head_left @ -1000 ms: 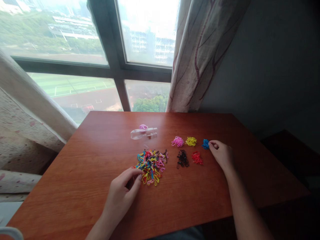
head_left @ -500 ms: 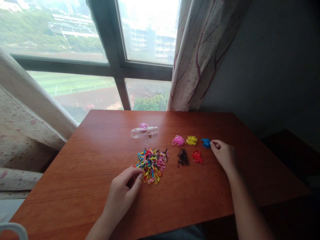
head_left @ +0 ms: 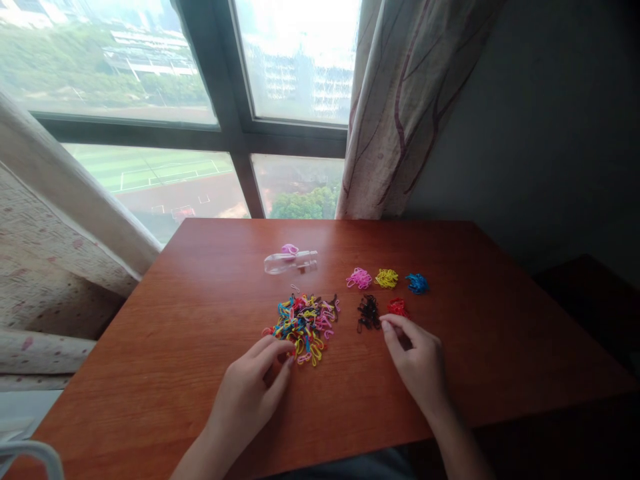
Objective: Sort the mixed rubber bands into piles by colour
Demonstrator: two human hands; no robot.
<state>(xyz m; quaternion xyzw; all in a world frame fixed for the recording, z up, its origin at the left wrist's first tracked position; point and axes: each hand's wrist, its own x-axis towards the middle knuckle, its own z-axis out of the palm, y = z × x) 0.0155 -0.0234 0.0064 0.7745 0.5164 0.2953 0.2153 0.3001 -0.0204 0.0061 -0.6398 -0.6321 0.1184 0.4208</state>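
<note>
A mixed pile of small coloured loops, shaped like pear-shaped safety pins (head_left: pixel 305 323), lies on the wooden table. At its near left edge is my left hand (head_left: pixel 253 377), thumb and forefinger curled almost together; whatever may be between them is hidden. My right hand (head_left: pixel 417 357) pinches thumb and forefinger between the black pins (head_left: pixel 369 312) and the red pins (head_left: pixel 398 307), covering part of the red group. Anything in that pinch is too small to make out. Pink pins (head_left: pixel 359 278), yellow pins (head_left: pixel 387 278) and blue pins (head_left: pixel 417 283) form a row behind.
A clear plastic object (head_left: pixel 287 262) with a pink piece (head_left: pixel 289 249) lies behind the pile, a single pale pin (head_left: pixel 295 288) in front of it. The table (head_left: pixel 175 320) meets a window with curtains (head_left: pixel 383 133). A white curved bar (head_left: pixel 37 450) shows at lower left.
My right hand has moved left and nearer, from the blue pins to beside the red and black ones. My left hand has shifted slightly right along the mixed pile.
</note>
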